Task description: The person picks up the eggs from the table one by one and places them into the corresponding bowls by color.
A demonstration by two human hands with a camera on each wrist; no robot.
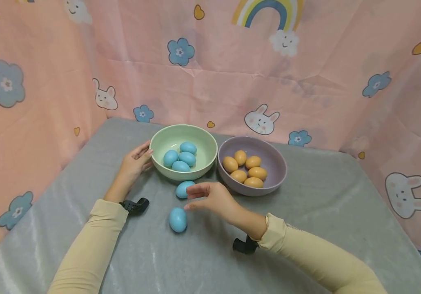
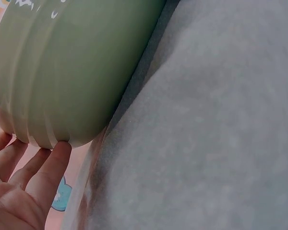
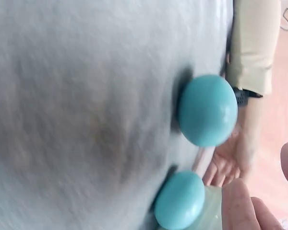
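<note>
Sorted so far: four blue eggs (image 1: 180, 157) lie in the green bowl (image 1: 166, 136); five brown eggs (image 1: 246, 169) lie in the purple bowl (image 1: 272, 179).
Left over: two blue eggs are out on the grey surface (image 1: 306, 212) — the near egg (image 1: 178, 219) in front of the right hand, the far egg (image 1: 183, 189) just beside the green bowl's front wall.
Left hand (image 1: 135, 161): fingers straight, resting against the green bowl's outer wall; the wrist view shows fingertips (image 2: 57, 153) touching its underside, steadying rather than gripping.
Right hand (image 1: 210, 198): fingers loosely spread, holding nothing, hovering between the two loose eggs, fingertips close to the far egg.
Progress: by my reckoning most of the way; brown side looks finished, blue side lacks two.
Remaining: both loose eggs, judged bound for the green bowl.
</note>
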